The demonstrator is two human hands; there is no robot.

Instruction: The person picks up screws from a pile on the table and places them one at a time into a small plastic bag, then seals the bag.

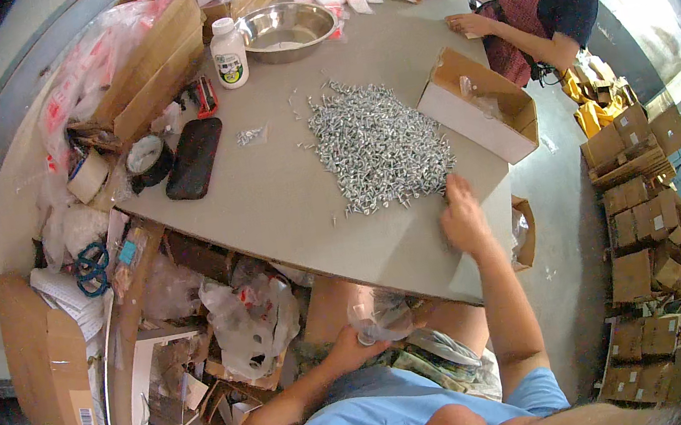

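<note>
A broad heap of small silver screws (379,144) lies on the grey tabletop (273,221). At the heap's near right edge is my right hand (464,218), its fingers bent together with the tips against the screws; whatever they pinch is hidden. Below the table's near edge, over my lap, my left hand (357,350) is closed on a clear plastic bag (380,314). A small clear bag with a few screws (250,135) rests flat to the left of the heap.
Right of the heap stands an open white cardboard box (476,107). A steel bowl (288,28), a white bottle (228,54), a black phone (194,158) and a tape roll (149,159) stand left and far. A co-worker (536,2) works at the far right; stacked cartons (643,218) line the floor.
</note>
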